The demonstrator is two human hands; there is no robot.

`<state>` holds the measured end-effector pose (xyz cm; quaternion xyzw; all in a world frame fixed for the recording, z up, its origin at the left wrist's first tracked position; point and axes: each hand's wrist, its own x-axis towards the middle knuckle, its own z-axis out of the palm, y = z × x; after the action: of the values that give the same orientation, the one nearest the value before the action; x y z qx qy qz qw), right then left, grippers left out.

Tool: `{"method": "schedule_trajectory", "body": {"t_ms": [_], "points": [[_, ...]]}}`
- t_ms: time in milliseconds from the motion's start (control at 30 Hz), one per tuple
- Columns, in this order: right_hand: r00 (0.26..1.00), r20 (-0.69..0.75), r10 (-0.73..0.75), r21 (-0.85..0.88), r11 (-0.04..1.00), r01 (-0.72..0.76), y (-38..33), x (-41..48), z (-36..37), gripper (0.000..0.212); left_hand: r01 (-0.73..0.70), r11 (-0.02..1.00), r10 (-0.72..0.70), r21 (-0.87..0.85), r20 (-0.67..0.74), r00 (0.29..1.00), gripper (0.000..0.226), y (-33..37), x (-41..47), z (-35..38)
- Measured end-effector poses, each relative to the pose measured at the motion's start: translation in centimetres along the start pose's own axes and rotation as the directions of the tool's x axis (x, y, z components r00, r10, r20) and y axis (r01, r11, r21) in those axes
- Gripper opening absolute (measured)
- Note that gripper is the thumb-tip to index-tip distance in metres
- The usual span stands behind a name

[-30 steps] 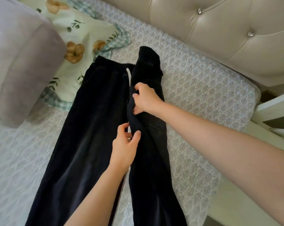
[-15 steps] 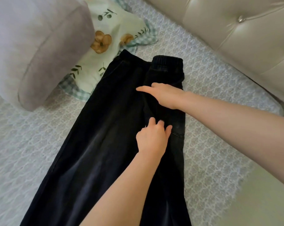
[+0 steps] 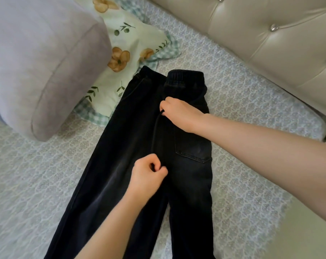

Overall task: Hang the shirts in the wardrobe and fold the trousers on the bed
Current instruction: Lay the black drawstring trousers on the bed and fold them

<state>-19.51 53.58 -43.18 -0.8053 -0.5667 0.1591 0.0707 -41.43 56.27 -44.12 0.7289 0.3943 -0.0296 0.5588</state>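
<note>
Pinching the drawstring [image 3: 155, 131], the right grip [image 3: 179, 113] rests on the trousers [image 3: 121, 156], halved lengthwise on the bed [image 3: 242, 109]; below it the left grip [image 3: 147, 174] curls, hold unclear. Cross-folds remain, I judge; no shirts visible.

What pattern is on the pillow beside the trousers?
Pillow: pale green, orange flowers, leaf sprigs, checked border; head view.
</note>
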Motion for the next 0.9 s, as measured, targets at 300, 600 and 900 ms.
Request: {"method": "schedule_trajectory", "body": {"t_ms": [300,600,900], "points": [[1.0,-0.016,0.026,-0.06,0.998,-0.027,-3.5,4.8,-0.5,0.029,0.067,0.973,-0.102,-0.219,-0.151,0.983,0.03,-3.0,0.7,-7.4],[0.995,-0.097,0.02,-0.168,0.985,-0.036,-6.7,7.6,-1.1,0.032,0.101,0.962,-0.175,-0.253,-0.289,0.941,0.026,-2.3,1.4,-9.4],[0.987,-0.144,0.076,-0.21,0.972,-0.106,-6.9,10.2,-0.3,0.03,0.179,0.924,-0.31,-0.339,-0.387,0.868,0.009,-3.6,6.3,-11.6]]}}
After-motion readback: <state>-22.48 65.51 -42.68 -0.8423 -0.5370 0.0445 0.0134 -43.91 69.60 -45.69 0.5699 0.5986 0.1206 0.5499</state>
